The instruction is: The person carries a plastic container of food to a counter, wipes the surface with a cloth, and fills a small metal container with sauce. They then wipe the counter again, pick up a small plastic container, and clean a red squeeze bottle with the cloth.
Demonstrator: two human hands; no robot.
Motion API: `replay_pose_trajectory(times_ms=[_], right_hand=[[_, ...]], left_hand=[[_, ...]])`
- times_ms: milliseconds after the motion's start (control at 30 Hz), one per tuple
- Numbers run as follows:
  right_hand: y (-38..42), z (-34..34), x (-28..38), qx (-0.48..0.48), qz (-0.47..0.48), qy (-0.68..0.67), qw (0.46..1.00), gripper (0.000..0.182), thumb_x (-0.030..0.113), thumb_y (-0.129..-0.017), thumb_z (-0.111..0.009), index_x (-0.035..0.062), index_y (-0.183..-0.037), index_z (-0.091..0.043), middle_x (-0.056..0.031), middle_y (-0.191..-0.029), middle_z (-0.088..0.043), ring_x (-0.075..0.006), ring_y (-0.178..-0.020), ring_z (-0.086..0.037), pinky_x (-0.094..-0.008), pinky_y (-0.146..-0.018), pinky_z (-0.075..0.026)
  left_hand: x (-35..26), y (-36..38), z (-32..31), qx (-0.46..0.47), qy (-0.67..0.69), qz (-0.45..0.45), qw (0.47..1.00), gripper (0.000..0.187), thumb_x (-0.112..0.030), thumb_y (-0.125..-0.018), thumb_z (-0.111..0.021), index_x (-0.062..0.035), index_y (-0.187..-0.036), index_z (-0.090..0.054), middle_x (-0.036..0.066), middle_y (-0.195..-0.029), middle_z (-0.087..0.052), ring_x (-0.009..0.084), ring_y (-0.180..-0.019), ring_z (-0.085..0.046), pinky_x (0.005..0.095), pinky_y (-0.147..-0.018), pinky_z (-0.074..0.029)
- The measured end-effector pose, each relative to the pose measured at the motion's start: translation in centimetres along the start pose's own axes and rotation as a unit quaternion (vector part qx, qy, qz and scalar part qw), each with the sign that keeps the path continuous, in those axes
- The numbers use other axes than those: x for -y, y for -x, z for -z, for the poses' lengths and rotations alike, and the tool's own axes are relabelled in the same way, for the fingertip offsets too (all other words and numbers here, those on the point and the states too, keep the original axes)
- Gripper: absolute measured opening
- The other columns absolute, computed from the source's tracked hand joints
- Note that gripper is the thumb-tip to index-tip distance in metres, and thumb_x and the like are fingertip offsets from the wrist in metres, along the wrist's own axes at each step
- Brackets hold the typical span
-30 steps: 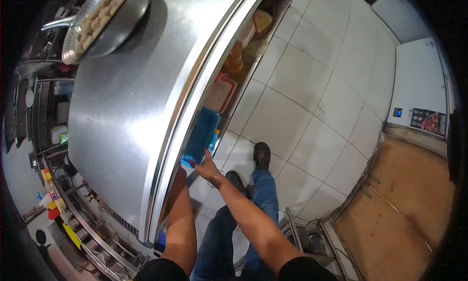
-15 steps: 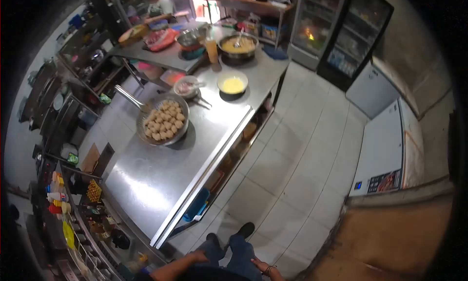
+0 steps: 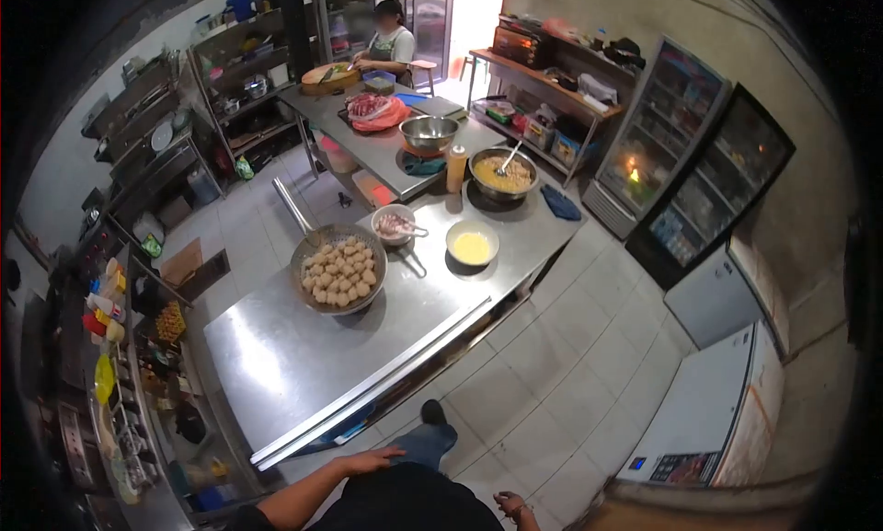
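Observation:
My left hand (image 3: pixel 372 460) lies open, fingers stretched, at the front of my dark clothing near my thigh. Low at my side hangs my right hand (image 3: pixel 509 506), a band on its wrist; its fingers look loosely bent and apart, with nothing seen in them. Neither hand touches the steel table (image 3: pixel 276 384) ahead. On it stands a long-handled perforated metal strainer (image 3: pixel 375 255) filled with round brown balls (image 3: pixel 338 271). Beyond are a small bowl of reddish pieces (image 3: pixel 395 225), a white bowl of yellow liquid (image 3: pixel 472 247) and a metal bowl of yellowish mixture (image 3: pixel 501 174) with a ladle.
A squeeze bottle (image 3: pixel 456 169), blue cloth (image 3: pixel 559 202) and steel bowl (image 3: pixel 429 133) are farther back. Another person (image 3: pixel 391 48) works at the far table. Display fridges (image 3: pixel 658 135) and white chest freezers (image 3: pixel 694 402) line the right; a cluttered counter (image 3: pixel 124 411) runs along the left.
My view has lifted and shifted, showing more of the room's far end. I have moved nearer the table's front edge with a step. My left hand remains by my thigh.

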State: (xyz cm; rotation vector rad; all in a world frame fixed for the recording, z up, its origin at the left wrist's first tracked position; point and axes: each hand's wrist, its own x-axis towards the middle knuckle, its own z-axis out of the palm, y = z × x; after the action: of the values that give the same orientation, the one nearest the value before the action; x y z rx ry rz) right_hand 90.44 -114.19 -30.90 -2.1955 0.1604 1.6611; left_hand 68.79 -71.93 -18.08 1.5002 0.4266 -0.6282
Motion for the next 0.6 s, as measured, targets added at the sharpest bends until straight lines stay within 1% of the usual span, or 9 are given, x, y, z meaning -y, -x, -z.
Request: replay_pose_trajectory(times_ms=[67, 133, 200, 267, 333, 367, 433, 500, 600], right_hand=[[-5.7, 3.3, -2.3, 0.001, -0.024, -0.005, 1.0, 0.075, 0.052, -0.088, -0.066, 0.0023, -0.141, -0.049, -0.0222, -0.132, -0.06, -0.0351, -0.124, -0.057, -0.0412, -0.104, -0.044], [-10.5, 7.0, -3.8, -0.05, 0.007, 0.139, 0.989, 0.07, 0.05, -0.088, -0.066, 0.0019, -0.137, -0.054, -0.0223, -0.129, -0.062, -0.0345, -0.12, -0.06, -0.0412, -0.101, -0.047], [-9.6, 10.3, -0.6, -0.091, -0.014, 0.155, 0.984, 0.066, 0.048, -0.087, -0.066, 0.0026, -0.134, -0.057, -0.0216, -0.127, -0.063, -0.0336, -0.12, -0.06, -0.0394, -0.101, -0.048], [-8.4, 15.2, 5.4, -0.115, 0.037, 0.206, 0.971, 0.058, 0.046, -0.087, -0.067, 0.0022, -0.125, -0.063, -0.0216, -0.119, -0.067, -0.0358, -0.115, -0.063, -0.0397, -0.098, -0.049], [-9.3, 19.1, 10.6, -0.177, 0.072, 0.2, 0.961, 0.054, 0.044, -0.087, -0.066, 0.0017, -0.121, -0.065, -0.0219, -0.115, -0.068, -0.037, -0.111, -0.064, -0.0401, -0.097, -0.05], [-10.0, 20.9, 13.0, -0.236, 0.103, 0.189, 0.947, 0.051, 0.042, -0.087, -0.066, 0.0012, -0.117, -0.066, -0.0221, -0.11, -0.069, -0.0383, -0.107, -0.065, -0.0406, -0.095, -0.05], [-11.7, 24.9, 18.8, -0.294, 0.112, 0.181, 0.932, 0.043, 0.038, -0.088, -0.064, 0.0004, -0.108, -0.068, -0.0228, -0.1, -0.071, -0.0398, -0.1, -0.066, -0.0419, -0.09, -0.051], [-12.8, 29.1, 25.8, -0.343, 0.135, 0.138, 0.919, 0.032, 0.023, -0.087, -0.062, 0.0019, -0.112, -0.065, -0.0226, -0.107, -0.07, -0.0371, -0.104, -0.066, -0.0426, -0.089, -0.051], [-16.6, 35.6, 34.7, -0.382, 0.308, 0.059, 0.869, 0.036, 0.002, -0.077, -0.057, 0.0036, -0.114, -0.06, -0.017, -0.099, -0.069, -0.0359, -0.094, -0.066, -0.0414, -0.084, -0.052]], left_hand=[[0.8, -2.5, 0.7, -0.018, 0.121, -0.002, 0.992, 0.068, -0.038, -0.093, -0.054, -0.0145, -0.154, -0.033, 0.017, -0.163, -0.018, 0.0312, -0.151, -0.013, 0.0383, -0.12, -0.013], [-1.5, -5.2, 2.3, -0.01, 0.104, -0.025, 0.994, 0.067, -0.042, -0.096, -0.048, -0.0152, -0.155, -0.03, 0.016, -0.165, -0.009, 0.0305, -0.152, -0.003, 0.0381, -0.121, -0.008], [-5.9, -7.6, 4.9, -0.024, 0.11, 0.024, 0.993, 0.066, -0.039, -0.097, -0.048, -0.0138, -0.155, -0.031, 0.016, -0.164, -0.012, 0.0301, -0.152, -0.008, 0.0378, -0.121, -0.01], [-6.5, -11.7, 7.3, -0.011, 0.079, 0.054, 0.995, 0.071, -0.051, -0.095, -0.052, -0.0226, -0.156, -0.029, 0.013, -0.164, -0.011, 0.0325, -0.151, -0.009, 0.047, -0.121, -0.011], [0.0, -19.2, 8.6, 0.069, 0.037, -0.047, 0.996, 0.068, -0.042, -0.096, -0.054, -0.015, -0.154, -0.032, 0.015, -0.162, -0.021, 0.0298, -0.15, -0.016, 0.0414, -0.121, -0.014], [-3.9, -18.8, 8.4, 0.045, 0.026, -0.006, 0.999, 0.064, -0.03, -0.094, -0.053, -0.0102, -0.152, -0.036, 0.015, -0.156, -0.035, 0.0259, -0.146, -0.027, 0.0349, -0.118, -0.019], [-6.6, -18.9, 9.2, 0.06, 0.07, 0.023, 0.995, 0.062, -0.029, -0.094, -0.053, -0.0088, -0.151, -0.038, 0.013, -0.156, -0.037, 0.0259, -0.144, -0.03, 0.0343, -0.118, -0.02], [-7.3, -19.9, 9.8, 0.054, 0.13, 0.045, 0.989, 0.059, -0.027, -0.094, -0.053, -0.0066, -0.148, -0.043, 0.012, -0.154, -0.04, 0.0256, -0.143, -0.033, 0.0338, -0.117, -0.023], [-7.6, -21.3, 7.7, -0.021, 0.19, 0.004, 0.982, 0.056, -0.026, -0.095, -0.054, -0.0079, -0.147, -0.045, 0.013, -0.154, -0.04, 0.0253, -0.143, -0.033, 0.0345, -0.117, -0.023]])
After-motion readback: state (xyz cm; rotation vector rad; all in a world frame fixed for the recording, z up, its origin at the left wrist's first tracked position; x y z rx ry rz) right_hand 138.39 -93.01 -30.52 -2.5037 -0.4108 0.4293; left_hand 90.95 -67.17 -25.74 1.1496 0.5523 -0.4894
